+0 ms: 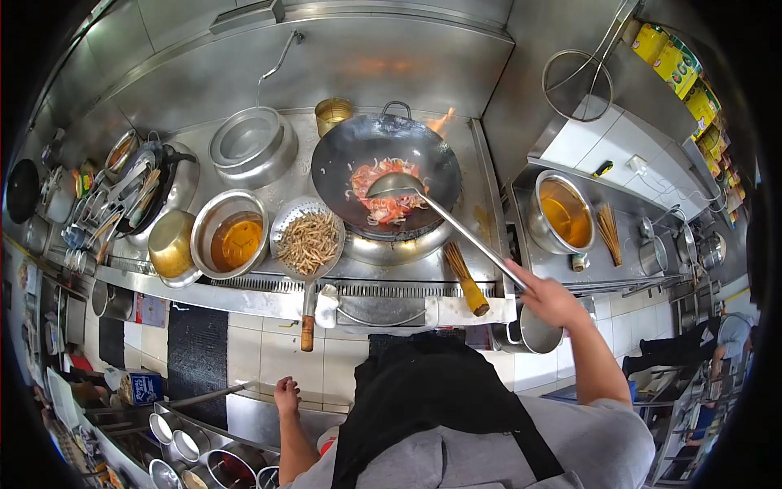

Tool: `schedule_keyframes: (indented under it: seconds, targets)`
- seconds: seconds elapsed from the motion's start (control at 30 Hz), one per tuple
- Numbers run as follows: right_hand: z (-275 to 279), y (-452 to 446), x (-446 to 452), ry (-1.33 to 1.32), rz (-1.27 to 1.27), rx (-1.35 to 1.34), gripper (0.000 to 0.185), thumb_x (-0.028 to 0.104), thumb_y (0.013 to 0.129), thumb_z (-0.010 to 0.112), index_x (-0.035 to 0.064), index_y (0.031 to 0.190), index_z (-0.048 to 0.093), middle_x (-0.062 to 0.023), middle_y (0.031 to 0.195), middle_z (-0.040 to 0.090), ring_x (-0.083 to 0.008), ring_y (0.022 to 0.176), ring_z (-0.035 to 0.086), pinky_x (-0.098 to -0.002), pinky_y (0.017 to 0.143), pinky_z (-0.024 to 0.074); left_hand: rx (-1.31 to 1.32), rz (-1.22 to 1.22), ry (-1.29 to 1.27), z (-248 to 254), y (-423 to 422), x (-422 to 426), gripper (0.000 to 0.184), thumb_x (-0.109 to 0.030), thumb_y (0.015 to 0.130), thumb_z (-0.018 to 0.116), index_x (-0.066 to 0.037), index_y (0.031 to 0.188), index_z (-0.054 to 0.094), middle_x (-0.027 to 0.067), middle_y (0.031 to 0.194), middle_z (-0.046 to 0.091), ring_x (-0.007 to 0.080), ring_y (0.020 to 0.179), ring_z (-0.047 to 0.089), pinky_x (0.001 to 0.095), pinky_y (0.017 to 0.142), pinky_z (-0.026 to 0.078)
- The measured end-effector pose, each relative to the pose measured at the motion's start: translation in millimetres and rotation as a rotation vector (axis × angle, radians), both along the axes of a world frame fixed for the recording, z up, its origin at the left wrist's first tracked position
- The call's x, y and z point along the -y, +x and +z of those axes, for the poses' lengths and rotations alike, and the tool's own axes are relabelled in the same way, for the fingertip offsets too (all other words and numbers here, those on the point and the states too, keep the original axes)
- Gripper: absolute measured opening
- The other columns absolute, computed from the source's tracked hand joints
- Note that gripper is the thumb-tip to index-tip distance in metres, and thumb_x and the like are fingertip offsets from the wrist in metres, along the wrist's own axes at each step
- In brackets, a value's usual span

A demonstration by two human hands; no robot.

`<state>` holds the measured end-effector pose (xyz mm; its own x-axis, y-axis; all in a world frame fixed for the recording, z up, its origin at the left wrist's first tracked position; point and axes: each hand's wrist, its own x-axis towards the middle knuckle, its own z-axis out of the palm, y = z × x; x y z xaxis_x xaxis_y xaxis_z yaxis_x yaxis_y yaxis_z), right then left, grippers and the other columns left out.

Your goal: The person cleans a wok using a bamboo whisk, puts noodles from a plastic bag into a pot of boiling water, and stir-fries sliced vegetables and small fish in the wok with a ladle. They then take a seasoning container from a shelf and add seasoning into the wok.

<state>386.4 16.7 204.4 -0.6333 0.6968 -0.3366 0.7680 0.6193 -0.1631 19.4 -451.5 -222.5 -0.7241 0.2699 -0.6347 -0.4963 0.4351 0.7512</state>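
My right hand [554,301] is wrapped around the long handle of a metal ladle [468,224]. The ladle's bowl rests among sliced onion and reddish pieces [383,210] inside a black wok [338,175] on the stove. Away from the stove, my left hand [287,397] hangs low with its fingers loosely curled and nothing visible in them. Left of the wok, a perforated strainer [281,220] with a wooden handle holds a heap of small brown fried strips [309,242]. A bamboo brush [466,281] with a yellow handle lies at the stove's front, near the ladle handle.
A flame [442,122] shows behind the wok's right side. Pots of amber liquid stand left [200,232] and right [542,220]. A lidded pot [252,147] is at the back left. Utensils crowd the far left, and another person [692,346] is at the far right.
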Motion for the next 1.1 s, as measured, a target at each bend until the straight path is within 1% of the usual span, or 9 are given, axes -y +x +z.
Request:
schedule_keyframes:
  seconds: [0.1,0.27,0.43,0.5,0.67,0.73,0.83,0.97,1.1]
  targets:
    - [30.2,6.5,17.5,-0.487,-0.229,0.035,0.081,0.013,0.090,0.052,0.0378,0.157,0.013,-0.0236,0.087,0.066,-0.0393,0.081,0.065,-0.0483,0.079,0.0505,-0.039,0.034,0.001,25.3,-15.8,-17.3,0.024,-0.026,0.097,0.056,-0.012,0.116,0.060,0.0037,0.094,0.065,0.0125,0.072,0.059,0.0274,0.053,0.045]
    - [-108.1,1.5,-32.9,-0.091,-0.086,0.080,0.083,0.014,0.089,0.051,0.0391,0.156,0.011,-0.0258,0.088,0.067,-0.0406,0.081,0.066,-0.0499,0.078,0.0518,-0.073,-0.037,0.057,44.1,-43.9,-77.6,0.028,-0.022,0.097,0.055,-0.007,0.120,0.061,0.0050,0.094,0.066,0.0135,0.077,0.061,0.0284,0.057,0.047]
    - [-152.6,-21.6,-109.9,0.084,-0.090,-0.095,0.082,0.011,0.088,0.053,0.0363,0.157,0.016,-0.0255,0.080,0.066,-0.0394,0.074,0.066,-0.0482,0.074,0.0518,-0.147,-0.180,0.141,80.2,-51.1,-122.6,0.029,-0.022,0.097,0.056,-0.006,0.121,0.060,0.0056,0.097,0.066,0.0135,0.079,0.061,0.0277,0.060,0.049]
    - [-157.8,-26.5,-129.9,-0.064,-0.112,-0.458,0.084,0.008,0.088,0.056,0.0338,0.157,0.016,-0.0189,0.081,0.066,-0.0312,0.069,0.065,-0.0447,0.074,0.0530,-0.162,-0.219,0.162,84.1,-51.0,-125.9,0.028,-0.024,0.098,0.056,-0.008,0.121,0.061,0.0048,0.099,0.066,0.0129,0.081,0.062,0.0275,0.062,0.049]
    - [-227.8,-123.7,-92.5,0.009,-0.375,-0.622,0.085,0.003,0.089,0.054,0.0226,0.159,0.010,-0.0090,0.080,0.058,-0.0192,0.058,0.054,-0.0368,0.062,0.0517,-0.089,-0.141,0.129,58.7,-21.7,-96.5,0.026,-0.026,0.098,0.057,-0.010,0.118,0.060,0.0039,0.097,0.067,0.0122,0.080,0.061,0.0283,0.061,0.049]
    - [-184.8,-159.0,-43.1,-0.586,-0.631,-0.796,0.085,0.002,0.090,0.052,0.0220,0.160,0.009,-0.0048,0.069,0.052,-0.0161,0.053,0.050,-0.0325,0.051,0.0471,-0.042,-0.138,0.072,48.2,-13.0,-85.4,0.024,-0.026,0.098,0.056,-0.011,0.117,0.061,0.0042,0.097,0.067,0.0128,0.076,0.061,0.0298,0.060,0.049]
    - [-168.4,-151.8,-37.8,-0.936,-0.516,-0.889,0.085,0.000,0.090,0.051,0.0230,0.160,0.010,-0.0012,0.062,0.046,-0.0128,0.049,0.046,-0.0299,0.045,0.0423,-0.035,-0.117,0.036,49.3,-4.5,-69.3,0.025,-0.025,0.097,0.056,-0.009,0.116,0.061,0.0055,0.095,0.068,0.0145,0.073,0.063,0.0296,0.058,0.050]
    - [-109.8,-112.7,-6.6,-0.750,-0.356,-0.671,0.084,0.003,0.090,0.054,0.0261,0.159,0.013,-0.0025,0.066,0.047,-0.0128,0.048,0.046,-0.0325,0.046,0.0436,-0.019,-0.051,0.041,45.4,-5.2,-45.3,0.025,-0.022,0.097,0.056,-0.008,0.117,0.060,0.0068,0.093,0.067,0.0148,0.073,0.064,0.0291,0.056,0.050]
    - [-128.8,-90.5,-30.2,-0.676,-0.223,-0.455,0.082,0.006,0.091,0.054,0.0292,0.159,0.013,-0.0063,0.069,0.052,-0.0151,0.050,0.051,-0.0333,0.047,0.0459,0.010,-0.004,0.031,43.0,-0.2,-41.5,0.024,-0.021,0.098,0.055,-0.009,0.119,0.059,0.0070,0.094,0.067,0.0142,0.073,0.063,0.0292,0.056,0.049]
